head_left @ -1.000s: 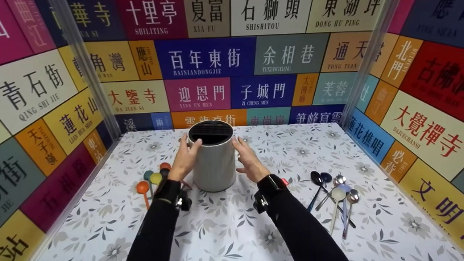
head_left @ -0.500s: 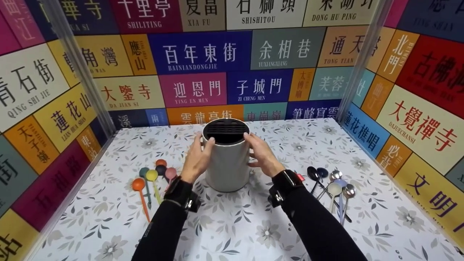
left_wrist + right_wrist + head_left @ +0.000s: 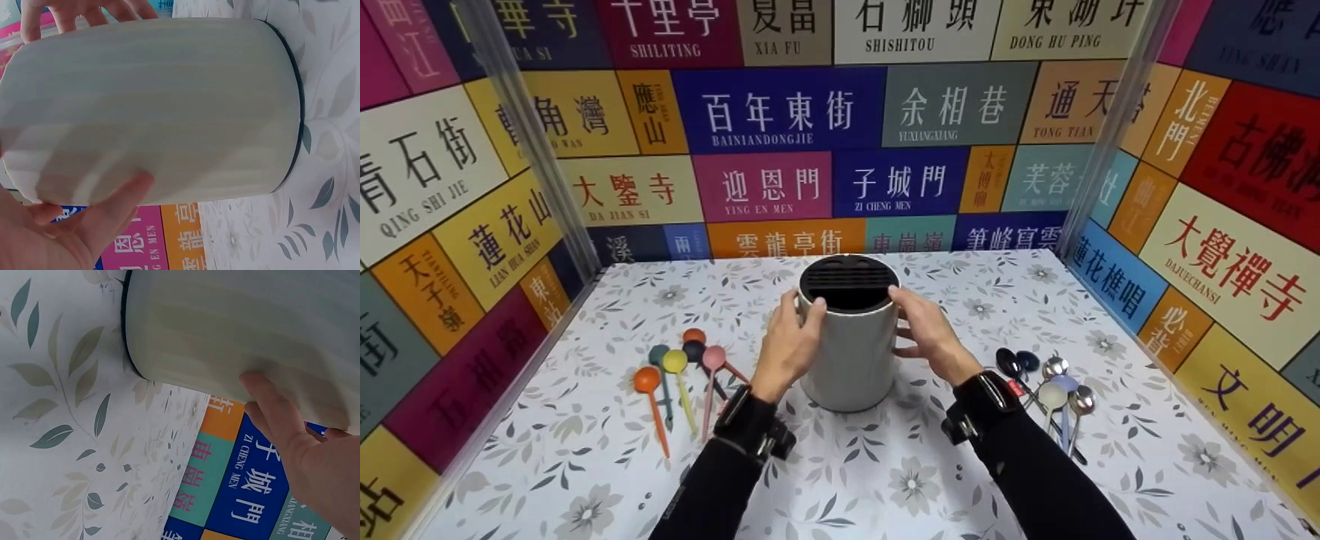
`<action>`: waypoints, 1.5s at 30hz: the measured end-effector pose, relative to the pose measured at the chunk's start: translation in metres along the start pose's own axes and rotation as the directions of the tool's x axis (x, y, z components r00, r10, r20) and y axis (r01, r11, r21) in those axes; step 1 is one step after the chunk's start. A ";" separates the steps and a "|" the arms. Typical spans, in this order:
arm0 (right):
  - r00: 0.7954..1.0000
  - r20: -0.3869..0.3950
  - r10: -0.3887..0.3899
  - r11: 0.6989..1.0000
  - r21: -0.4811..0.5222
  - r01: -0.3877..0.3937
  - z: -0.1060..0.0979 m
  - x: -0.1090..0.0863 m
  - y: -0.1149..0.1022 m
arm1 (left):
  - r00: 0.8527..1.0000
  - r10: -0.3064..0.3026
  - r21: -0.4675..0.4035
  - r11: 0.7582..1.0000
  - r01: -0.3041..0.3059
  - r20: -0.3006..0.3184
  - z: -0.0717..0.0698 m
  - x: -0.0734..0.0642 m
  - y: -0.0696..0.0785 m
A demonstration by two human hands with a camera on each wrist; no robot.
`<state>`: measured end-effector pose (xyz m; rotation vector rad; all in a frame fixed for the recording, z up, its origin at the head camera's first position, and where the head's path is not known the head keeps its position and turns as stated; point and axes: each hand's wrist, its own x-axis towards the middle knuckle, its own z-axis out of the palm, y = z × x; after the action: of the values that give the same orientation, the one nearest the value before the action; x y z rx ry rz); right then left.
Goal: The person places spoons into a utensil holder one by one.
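A tall, pale grey cylindrical utensil holder (image 3: 849, 360) stands upright near the middle of the table, its black top (image 3: 847, 279) split into slots at the back and a wide opening in front. My left hand (image 3: 790, 341) grips its left side near the top, thumb at the rim. On the opposite side my right hand (image 3: 934, 331) holds it the same way, thumb at the rim and fingers along the wall. The left wrist view shows the holder's smooth side (image 3: 169, 107) between both hands. Its dark base edge is close to the tablecloth in both wrist views.
Several coloured spoons, among them an orange spoon (image 3: 647, 381) and a yellow spoon (image 3: 676, 362), lie fanned out at left. More spoons, including a black spoon (image 3: 1007, 361) and a cream spoon (image 3: 1052, 395), lie at right. Sign-printed panels (image 3: 780, 109) enclose the floral-covered table (image 3: 915, 487).
Both hands have moved the utensil holder to the right and slightly nearer to me. The pink spoon at left, earlier hidden behind my left arm, now shows. The spoons stay put.
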<state>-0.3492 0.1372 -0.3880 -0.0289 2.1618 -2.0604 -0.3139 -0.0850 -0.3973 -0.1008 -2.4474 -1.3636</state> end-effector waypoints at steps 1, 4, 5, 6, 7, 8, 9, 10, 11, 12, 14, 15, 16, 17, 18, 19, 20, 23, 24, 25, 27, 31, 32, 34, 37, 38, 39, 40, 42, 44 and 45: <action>1.000 0.003 -0.002 1.000 -0.002 0.002 -0.001 -0.001 0.001 | 1.000 0.003 0.003 1.000 -0.003 -0.003 0.000 -0.002 0.000; 1.000 0.004 -0.010 1.000 -0.009 0.010 -0.003 -0.005 0.002 | 1.000 -0.001 0.013 1.000 0.001 -0.010 0.001 -0.006 0.002; 1.000 0.002 -0.015 1.000 -0.013 0.015 -0.004 -0.006 0.003 | 1.000 -0.005 0.018 1.000 0.005 -0.010 0.000 -0.007 0.003; 1.000 -0.001 -0.020 1.000 -0.018 0.020 -0.004 -0.007 0.003 | 1.000 -0.010 0.021 1.000 0.010 -0.009 0.000 -0.008 0.004; 1.000 -0.008 -0.024 0.999 -0.023 0.024 -0.004 -0.007 0.003 | 1.000 -0.013 0.025 1.000 0.014 -0.007 0.000 -0.010 0.006; 1.000 -0.016 -0.026 0.999 -0.028 0.026 -0.005 -0.008 0.004 | 1.000 -0.016 0.030 0.999 0.016 -0.005 -0.001 -0.011 0.007; 0.999 -0.023 -0.027 0.999 -0.032 0.026 -0.005 -0.009 0.004 | 1.000 -0.018 0.034 0.999 0.018 -0.003 -0.001 -0.012 0.008; 0.999 -0.028 -0.026 0.999 -0.035 0.025 -0.005 -0.009 0.004 | 1.000 -0.019 0.041 0.999 0.019 -0.002 -0.002 -0.013 0.009; 0.999 -0.032 -0.026 0.999 -0.036 0.024 -0.005 -0.010 0.005 | 1.000 -0.020 0.049 0.999 0.021 -0.002 -0.002 -0.014 0.009; 0.999 -0.033 -0.024 0.999 -0.035 0.023 -0.005 -0.011 0.005 | 1.000 -0.022 0.059 0.998 0.022 0.000 -0.003 -0.015 0.010; 0.999 -0.037 -0.021 0.999 -0.031 0.020 -0.004 -0.012 0.006 | 1.000 -0.026 0.078 0.997 0.026 0.008 -0.006 -0.016 0.012; 0.999 -0.040 -0.021 0.999 -0.027 0.020 -0.004 -0.012 0.006 | 0.999 -0.032 0.086 0.996 0.031 0.013 -0.008 -0.016 0.013; 0.999 -0.044 -0.022 0.999 -0.025 0.020 -0.004 -0.013 0.006 | 0.999 -0.040 0.092 0.995 0.038 0.018 -0.010 -0.014 0.014; 0.999 -0.048 -0.024 0.999 -0.024 0.023 -0.004 -0.013 0.006 | 0.998 -0.050 0.094 0.994 0.048 0.028 -0.012 -0.012 0.014; 0.998 -0.049 -0.026 0.999 -0.024 0.025 -0.004 -0.013 0.006 | 0.997 -0.062 0.092 0.994 0.058 0.041 -0.014 -0.010 0.015; 0.998 -0.053 -0.026 0.999 -0.023 0.025 -0.004 -0.014 0.006 | 0.996 -0.074 0.088 0.994 0.069 0.058 -0.015 -0.008 0.015; 0.998 -0.056 -0.026 0.999 -0.024 0.025 -0.004 -0.014 0.007 | 0.994 -0.085 0.082 0.994 0.079 0.074 -0.017 -0.006 0.016; 0.998 -0.055 -0.030 0.999 -0.027 0.029 -0.004 -0.014 0.007 | 0.983 -0.124 0.036 0.992 0.120 0.137 -0.021 0.001 0.017; 0.998 -0.055 -0.031 0.999 -0.026 0.030 -0.004 -0.014 0.007 | 0.979 -0.132 0.014 0.991 0.131 0.153 -0.022 0.003 0.017; 0.998 -0.057 -0.031 0.999 -0.025 0.029 -0.004 -0.014 0.007 | 0.975 -0.144 -0.015 0.989 0.149 0.171 -0.023 0.005 0.018; 0.998 -0.053 -0.032 0.999 -0.026 0.031 -0.004 -0.014 0.007 | 0.960 -0.183 -0.125 0.969 0.212 0.213 -0.024 0.008 0.019; 0.999 -0.047 -0.025 1.000 -0.018 0.024 -0.005 -0.014 0.008 | 0.932 -0.246 -0.313 0.892 0.325 0.267 -0.024 0.010 0.019; 0.999 -0.044 -0.023 1.000 -0.016 0.022 -0.005 -0.014 0.008 | 0.928 -0.252 -0.350 0.873 0.341 0.275 -0.024 0.010 0.019; 0.999 -0.045 -0.021 1.000 -0.011 0.020 -0.005 -0.015 0.008 | 0.926 -0.251 -0.378 0.858 0.348 0.281 -0.025 0.009 0.017; 0.999 -0.047 -0.018 1.000 -0.011 0.018 -0.005 -0.015 0.008 | 0.924 -0.254 -0.405 0.842 0.357 0.286 -0.026 0.008 0.015; 0.999 -0.049 -0.017 1.000 -0.014 0.017 -0.005 -0.014 0.008 | 0.923 -0.256 -0.409 0.839 0.359 0.286 -0.027 0.008 0.015; 0.999 -0.051 -0.017 1.000 -0.017 0.016 -0.005 -0.014 0.008 | 0.922 -0.259 -0.411 0.836 0.364 0.288 -0.028 0.009 0.015; 0.998 -0.052 -0.017 1.000 -0.019 0.016 -0.005 -0.014 0.008 | 0.920 -0.265 -0.411 0.833 0.370 0.289 -0.028 0.010 0.016; 0.998 -0.054 -0.016 1.000 -0.021 0.015 -0.004 -0.014 0.008 | 0.910 -0.279 -0.407 0.826 0.390 0.306 -0.031 0.013 0.018; 0.998 -0.053 -0.013 1.000 -0.019 0.012 -0.004 -0.014 0.008 | 0.890 -0.298 -0.403 0.810 0.427 0.346 -0.035 0.018 0.022; 0.999 -0.052 -0.013 1.000 -0.016 0.012 -0.004 -0.013 0.008 | 0.875 -0.310 -0.399 0.798 0.452 0.371 -0.038 0.021 0.024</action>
<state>-0.3358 0.1430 -0.3940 0.0097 2.2139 -2.0730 -0.3184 -0.1062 -0.3521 0.1030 -2.3765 -2.2696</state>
